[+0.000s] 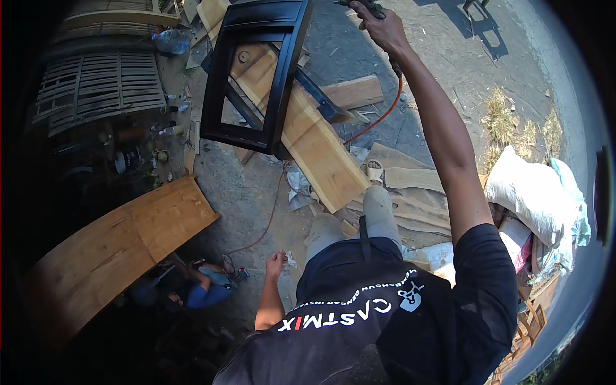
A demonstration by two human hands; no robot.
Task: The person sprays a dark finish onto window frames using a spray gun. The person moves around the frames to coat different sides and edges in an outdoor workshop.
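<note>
Right hand (380,25) is stretched out up top, grip closed around a tool (359,5) with an orange hose (385,112). The black chair frame (260,74) lies tilted on planks (314,141), long axis top-to-bottom. Left hand (276,263) hangs loosely curled, holding nothing.

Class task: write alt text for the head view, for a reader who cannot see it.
A right hand grips a tool with an orange hose above a glossy black wooden frame resting on pale planks. The left hand hangs free.
</note>
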